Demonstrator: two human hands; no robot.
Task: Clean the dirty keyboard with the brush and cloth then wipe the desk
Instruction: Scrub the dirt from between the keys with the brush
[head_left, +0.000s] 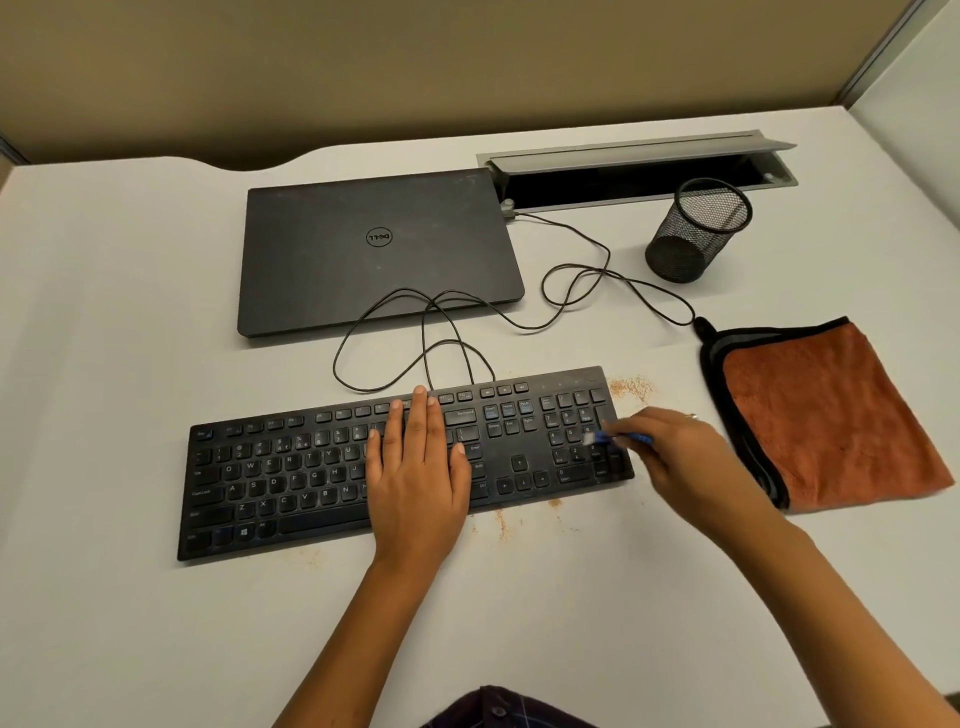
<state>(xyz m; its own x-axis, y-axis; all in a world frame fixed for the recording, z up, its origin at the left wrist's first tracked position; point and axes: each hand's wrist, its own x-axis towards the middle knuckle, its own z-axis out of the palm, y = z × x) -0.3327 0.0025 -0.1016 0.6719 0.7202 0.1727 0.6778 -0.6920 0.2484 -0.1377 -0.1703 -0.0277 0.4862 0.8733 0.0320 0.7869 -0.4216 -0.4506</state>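
A black keyboard (291, 478) lies across the white desk (130, 322) in front of me. My left hand (418, 467) rests flat on its middle keys, fingers straight. My right hand (670, 452) grips a small blue brush (605, 438), whose pale bristles sit over the number pad at the keyboard's right end. Orange-brown crumbs (631, 387) lie on the desk by the keyboard's far right corner, and more of them along its near edge. An orange cloth (826, 415) with dark trim lies folded to the right of the keyboard.
A shut black laptop (379, 249) lies behind the keyboard, and the keyboard's cable (571, 270) loops between them. A black mesh pen cup (696, 228) stands at the back right, in front of an open grey cable tray (639, 171). Beige partition walls surround the desk.
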